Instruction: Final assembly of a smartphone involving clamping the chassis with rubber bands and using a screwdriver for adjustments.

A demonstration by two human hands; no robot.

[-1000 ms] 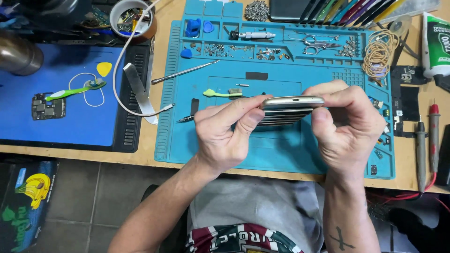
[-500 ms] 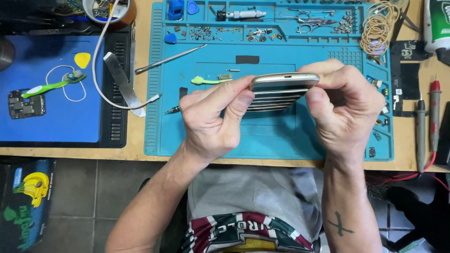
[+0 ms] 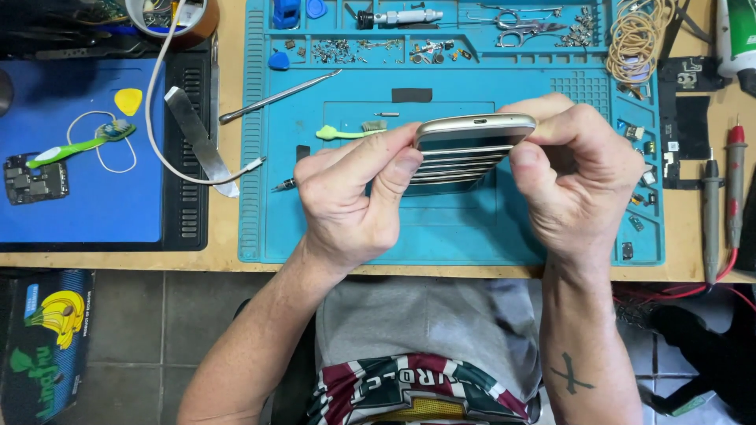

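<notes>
Phone between both hands' fingertips

Left hand and right hand grip the two ends of a silver phone, held edge-on above a teal mat. On the mat lie a green brush, a spudger and scissors.

Two hands, the left hand and the right hand, and one phone. Two toothbrushes and two mats, one teal mat and one blue mat.
</notes>
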